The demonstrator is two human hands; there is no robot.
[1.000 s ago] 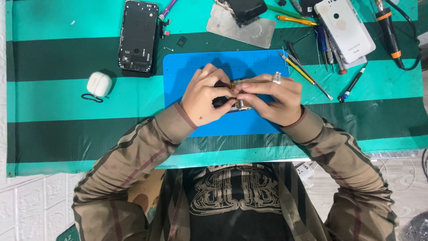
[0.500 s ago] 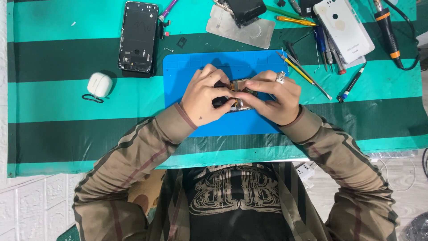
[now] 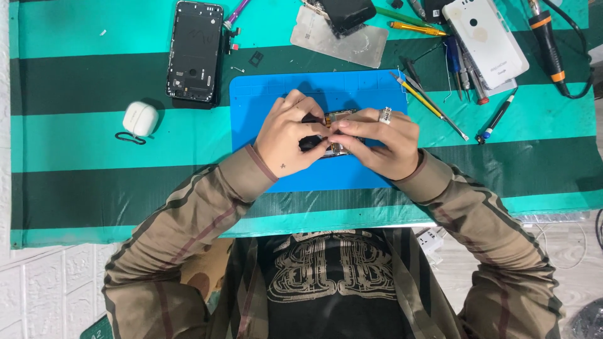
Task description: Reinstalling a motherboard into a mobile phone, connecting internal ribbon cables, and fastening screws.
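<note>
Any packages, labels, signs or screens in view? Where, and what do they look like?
No packages or signs.
Opened phone frame: upper left of the blue mat, dark rectangle, no display.
White phone back: top right, white rectangle bearing small grey print.
Small dark part: top centre, on a grey plate.

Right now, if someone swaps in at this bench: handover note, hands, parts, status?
Left hand and right hand: both pinch one small electronic part over the blue mat; most of it is hidden by fingers.
Opened black phone frame lies left of the mat, white earbud case further left, white phone back and hand tools to the right.
Done: phone frame is stripped open.
Left: the part remains in hand, not set down.
</note>
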